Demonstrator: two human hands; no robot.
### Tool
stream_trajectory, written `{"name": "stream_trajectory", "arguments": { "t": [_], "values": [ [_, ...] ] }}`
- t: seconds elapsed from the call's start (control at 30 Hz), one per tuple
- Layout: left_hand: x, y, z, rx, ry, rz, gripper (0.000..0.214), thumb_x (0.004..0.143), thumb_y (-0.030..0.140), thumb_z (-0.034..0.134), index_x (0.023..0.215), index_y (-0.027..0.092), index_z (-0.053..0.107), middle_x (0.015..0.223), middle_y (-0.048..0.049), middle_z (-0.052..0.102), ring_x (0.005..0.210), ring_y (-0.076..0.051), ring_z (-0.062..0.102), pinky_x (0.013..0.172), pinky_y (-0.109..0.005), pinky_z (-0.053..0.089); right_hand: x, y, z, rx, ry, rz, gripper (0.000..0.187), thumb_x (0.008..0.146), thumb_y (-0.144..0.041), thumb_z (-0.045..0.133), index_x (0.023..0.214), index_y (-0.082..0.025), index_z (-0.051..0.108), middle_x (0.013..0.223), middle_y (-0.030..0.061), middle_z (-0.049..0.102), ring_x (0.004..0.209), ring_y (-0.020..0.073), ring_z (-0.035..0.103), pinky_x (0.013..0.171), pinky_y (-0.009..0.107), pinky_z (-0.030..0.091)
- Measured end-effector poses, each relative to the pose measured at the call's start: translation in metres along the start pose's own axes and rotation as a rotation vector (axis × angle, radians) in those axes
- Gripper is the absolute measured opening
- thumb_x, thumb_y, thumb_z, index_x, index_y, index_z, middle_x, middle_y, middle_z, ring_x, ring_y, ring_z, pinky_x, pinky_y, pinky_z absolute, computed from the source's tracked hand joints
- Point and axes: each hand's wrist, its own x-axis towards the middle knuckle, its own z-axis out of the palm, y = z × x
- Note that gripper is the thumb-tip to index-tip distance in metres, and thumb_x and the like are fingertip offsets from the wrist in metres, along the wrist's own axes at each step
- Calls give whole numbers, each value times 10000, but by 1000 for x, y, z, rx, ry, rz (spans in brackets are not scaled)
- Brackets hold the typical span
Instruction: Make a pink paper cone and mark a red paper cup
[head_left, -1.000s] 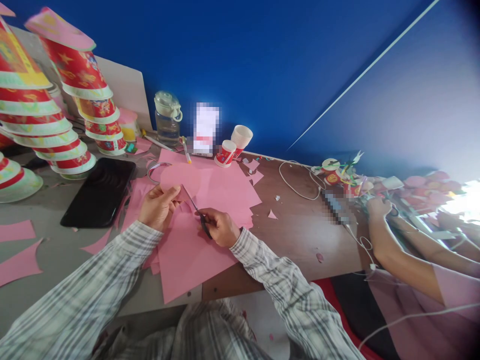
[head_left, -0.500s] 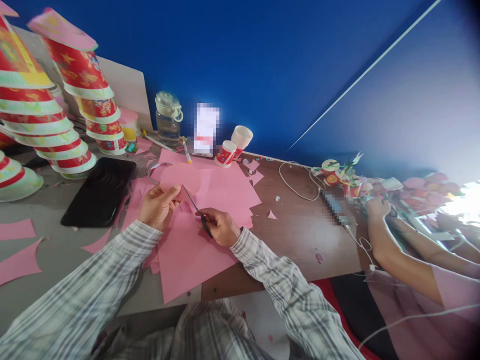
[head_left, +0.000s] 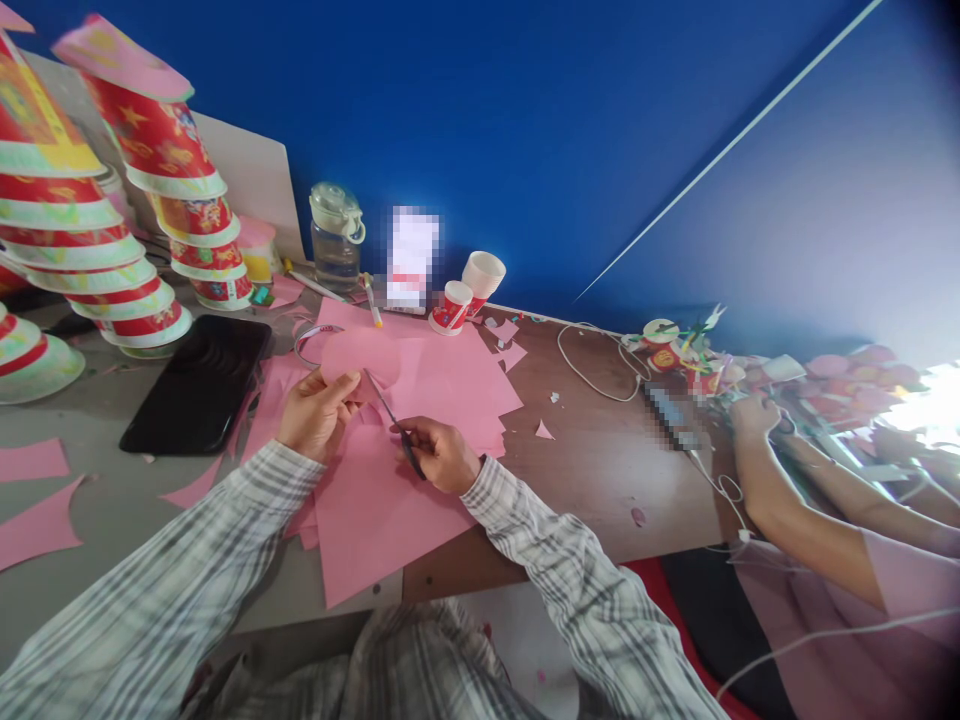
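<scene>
My left hand (head_left: 315, 412) pinches a rounded piece of pink paper (head_left: 358, 357) by its lower edge and holds it up above the table. My right hand (head_left: 441, 452) is closed round the handles of small dark scissors (head_left: 391, 420), whose blades point up and left into the paper's edge. Both hands hover over a loose pile of pink paper sheets (head_left: 420, 440) spread across the table. Plaid sleeves cover both my forearms.
A black tablet (head_left: 199, 385) lies to the left, with stacks of red-and-white paper cups (head_left: 97, 230) behind it. A water jar (head_left: 336, 235), two small cups (head_left: 465, 290) and a white cable (head_left: 592, 365) stand further back. Another person's hand (head_left: 754, 415) works at the right.
</scene>
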Motion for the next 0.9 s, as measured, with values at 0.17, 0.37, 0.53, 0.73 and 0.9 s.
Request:
{"name": "stream_trajectory", "arguments": {
  "t": [0.17, 0.37, 0.53, 0.73, 0.9],
  "values": [
    [-1, 1, 2, -1, 14, -3, 176, 529, 197, 684, 670, 146, 593, 657, -19, 623, 617, -124, 572, 609, -300, 453, -1, -1, 0, 14, -7, 4, 351, 684, -241, 628, 1019, -138, 602, 612, -16, 497, 531, 72, 457, 503, 171, 417],
    [-2, 2, 4, 11, 16, -7, 182, 513, 206, 689, 650, 150, 584, 632, -16, 618, 611, -126, 570, 589, -290, 450, 0, 0, 0, 9, -7, -11, 362, 683, -242, 626, 1029, -139, 602, 599, -23, 486, 524, 70, 441, 510, 177, 415],
    [-2, 1, 2, 36, 40, -27, 177, 518, 215, 688, 642, 152, 578, 599, 3, 600, 561, -101, 545, 565, -272, 434, 0, 0, 1, 6, -2, -2, 375, 677, -237, 637, 1037, -140, 598, 604, -26, 497, 523, 68, 437, 517, 181, 414],
    [-2, 1, 4, 30, 51, -33, 177, 511, 209, 690, 636, 152, 578, 618, 2, 605, 545, -94, 533, 554, -272, 432, 0, 0, 0, 0, -6, 5, 375, 676, -242, 638, 1038, -147, 599, 595, -26, 484, 525, 71, 426, 496, 177, 386],
    [-2, 2, 4, 18, 42, -24, 176, 515, 204, 688, 647, 150, 585, 609, 1, 600, 554, -100, 537, 560, -275, 442, 0, 0, 1, 2, 5, -3, 365, 673, -245, 641, 1023, -145, 604, 589, -27, 472, 527, 71, 419, 495, 173, 382]
  ]
}}
